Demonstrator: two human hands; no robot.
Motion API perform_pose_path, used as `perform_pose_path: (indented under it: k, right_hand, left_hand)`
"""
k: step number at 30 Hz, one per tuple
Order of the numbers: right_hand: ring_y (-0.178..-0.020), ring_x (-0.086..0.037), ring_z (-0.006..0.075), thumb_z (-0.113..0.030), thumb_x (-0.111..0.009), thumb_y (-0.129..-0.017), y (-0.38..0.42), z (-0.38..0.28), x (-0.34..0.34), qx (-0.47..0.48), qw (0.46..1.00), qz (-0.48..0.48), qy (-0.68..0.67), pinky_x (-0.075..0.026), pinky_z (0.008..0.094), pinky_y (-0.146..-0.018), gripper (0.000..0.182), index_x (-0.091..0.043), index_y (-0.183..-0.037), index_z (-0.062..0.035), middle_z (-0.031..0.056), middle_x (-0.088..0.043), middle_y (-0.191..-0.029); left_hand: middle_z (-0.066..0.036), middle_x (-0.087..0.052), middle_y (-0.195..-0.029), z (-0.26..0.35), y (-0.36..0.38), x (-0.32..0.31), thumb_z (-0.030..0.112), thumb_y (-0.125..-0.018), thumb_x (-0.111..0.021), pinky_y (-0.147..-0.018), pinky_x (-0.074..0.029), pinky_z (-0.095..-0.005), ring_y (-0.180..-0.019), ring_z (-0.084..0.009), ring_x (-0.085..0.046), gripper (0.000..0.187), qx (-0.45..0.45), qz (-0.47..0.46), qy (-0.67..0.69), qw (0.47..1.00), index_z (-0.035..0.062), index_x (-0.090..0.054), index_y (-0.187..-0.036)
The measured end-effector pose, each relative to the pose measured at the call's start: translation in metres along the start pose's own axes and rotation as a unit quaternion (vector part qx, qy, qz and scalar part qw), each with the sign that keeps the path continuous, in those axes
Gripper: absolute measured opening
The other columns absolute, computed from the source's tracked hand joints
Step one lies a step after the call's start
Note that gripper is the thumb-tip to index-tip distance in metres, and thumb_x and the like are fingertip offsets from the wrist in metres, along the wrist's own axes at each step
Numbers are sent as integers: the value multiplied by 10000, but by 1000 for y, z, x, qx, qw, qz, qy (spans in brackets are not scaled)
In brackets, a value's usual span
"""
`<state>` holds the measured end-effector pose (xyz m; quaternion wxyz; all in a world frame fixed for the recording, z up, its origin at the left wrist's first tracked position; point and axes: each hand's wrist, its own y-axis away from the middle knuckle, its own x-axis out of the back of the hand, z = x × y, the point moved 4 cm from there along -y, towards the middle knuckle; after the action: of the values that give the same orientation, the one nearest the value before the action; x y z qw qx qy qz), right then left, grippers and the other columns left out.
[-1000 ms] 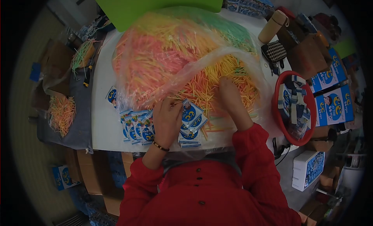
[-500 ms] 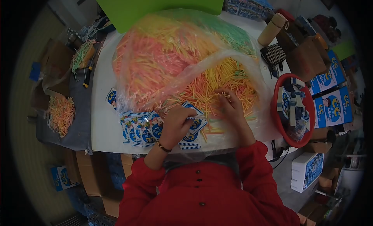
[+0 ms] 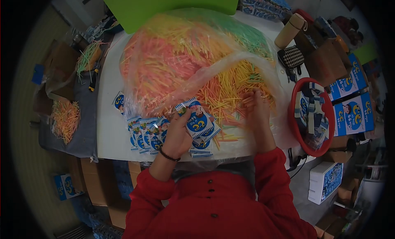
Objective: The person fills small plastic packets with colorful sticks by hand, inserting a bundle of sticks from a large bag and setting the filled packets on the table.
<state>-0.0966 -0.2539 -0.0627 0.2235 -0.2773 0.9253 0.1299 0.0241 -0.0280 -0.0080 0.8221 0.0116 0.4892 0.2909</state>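
My left hand (image 3: 177, 134) is closed on a blue-and-white printed packet (image 3: 196, 119), thumb on its front face. Beneath that packet, more of the same packets (image 3: 200, 146) lie on the table, and a row of packets (image 3: 146, 134) sits left of my wrist. My right hand (image 3: 260, 119) is at the right part of a heap of thin pink, yellow and orange sticks (image 3: 222, 93). Its fingers are curled and slightly blurred among the sticks; what they hold cannot be made out. A large clear plastic bag (image 3: 185, 93) surrounds the heap, open toward me.
A red basket (image 3: 291, 119) with packets stands at the table's right edge. Behind it are a beige bottle (image 3: 290, 31) and a checked pouch (image 3: 291, 56). A green board (image 3: 173, 8) rises at the back. More sticks (image 3: 65, 119) lie on the grey surface at left.
My left hand now holds a packet up, its printed face showing. My right hand, which held a small bundle of sticks near the middle, has moved right.
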Motion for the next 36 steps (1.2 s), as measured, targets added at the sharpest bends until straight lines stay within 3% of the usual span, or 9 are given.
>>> perform_pose_path:
  k: [2, 6, 9, 11, 15, 18, 20, 29, 36]
  right_hand:
    - [-849, -575, 142, -119, -460, -998, -10, 7, 12, -80, 973, 74, -204, -511, 270, -746, 153, -551, -1084, -31, 77, -603, -999]
    - [-831, -562, 127, -116, -457, -999, 5, 0, -9, -118, 978, 53, -165, -490, 242, -694, 167, -544, -1112, -30, 44, -581, -946]
    - [-823, -573, 125, -139, -458, -1000, 23, 5, -13, -47, 998, -18, 40, -497, 269, -735, 163, -549, -1110, -58, 26, -584, -936]
    - [-858, -575, 113, -131, -444, -1005, 36, 3, -21, 59, 911, -140, 383, -482, 251, -743, 164, -560, -1075, -39, 33, -600, -952]
    - [-916, -584, 115, -151, -431, -1015, 32, -2, -19, 55, 932, -140, 328, -475, 256, -807, 185, -572, -1039, -33, 58, -631, -994]
    - [-964, -606, 151, -181, -444, -1018, 49, -43, -46, 87, 972, -116, 183, -471, 293, -865, 188, -570, -1047, -45, 93, -649, -994]
    - [-1119, -585, 217, -236, -420, -1028, 67, -56, -77, 7, 976, -213, -42, -407, 368, -1007, 216, -538, -1044, -56, 146, -651, -1091]
    - [-1341, -392, 284, -262, -406, -1031, 93, -49, -123, 7, 955, -296, 7, -311, 435, -1093, 224, -519, -1040, -70, 171, -646, -1142]
    - [-1326, -402, 286, -244, -383, -1035, 92, -46, -119, 49, 950, -296, 84, -298, 451, -1094, 216, -515, -1021, -74, 156, -650, -1129]
  left_hand:
    - [-165, -635, -1123, -5, 4, -3, 173, -1004, -458, -875, -555, -432, -1017, -285, -647, 269, 3, -2, -1, 1000, 2, -509, -1205]
    - [-187, -618, -1164, -11, 0, 4, 220, -1015, -437, -882, -551, -456, -1059, -315, -631, 348, 38, 11, 27, 999, -2, -448, -1284]
    - [-180, -625, -1154, -11, 4, 2, 206, -1005, -467, -884, -550, -429, -1041, -295, -637, 328, 28, 3, -17, 999, -6, -492, -1254]
    - [-138, -648, -1090, -13, 6, 3, 169, -990, -503, -869, -546, -377, -992, -245, -648, 261, 11, -18, -33, 999, -7, -550, -1177]
    - [-67, -688, -955, -12, 11, 12, 44, -931, -584, -816, -530, -268, -913, -144, -654, 126, -55, -22, -143, 988, -15, -667, -1004]
    - [-31, -693, -906, -4, 14, 15, -3, -896, -607, -773, -512, -233, -865, -92, -638, 134, -113, -37, -337, 934, -16, -692, -998]
    - [-22, -693, -898, -5, 14, 5, -5, -888, -613, -757, -504, -223, -845, -78, -628, 152, -127, -38, -358, 924, -8, -695, -1016]
    - [-45, -707, -946, -4, 17, -7, -17, -875, -611, -769, -504, -220, -854, -74, -633, 205, -191, -77, -446, 871, -2, -686, -1065]
    - [-31, -709, -921, -2, 20, -13, 2, -875, -630, -711, -497, -214, -823, -60, -623, 174, -205, -68, -458, 862, -2, -688, -1038]
